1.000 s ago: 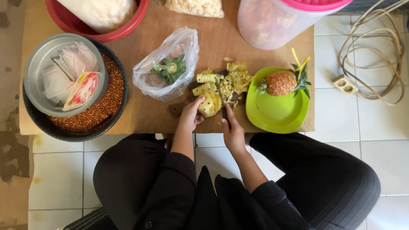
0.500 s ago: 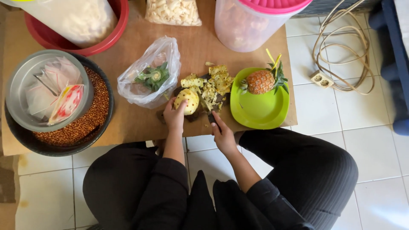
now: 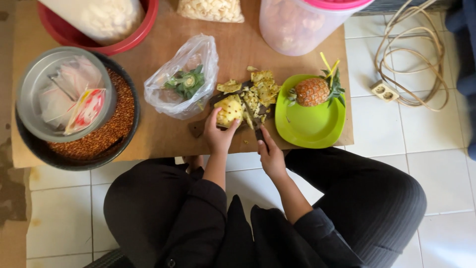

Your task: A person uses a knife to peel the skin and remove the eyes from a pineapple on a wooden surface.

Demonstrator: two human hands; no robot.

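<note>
Your left hand (image 3: 216,135) clasps the peeled yellow pineapple (image 3: 229,110) (likely slippery, soft); your right hand (image 3: 270,155) grips the dark-handled knife (image 3: 256,128) firmly.

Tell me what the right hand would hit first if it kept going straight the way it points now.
The right hand holds a knife aimed away from the body. Straight ahead, it would likely first meet the peeled pineapple in the left hand, or the pile of peels beside it; depth is unclear.
</note>
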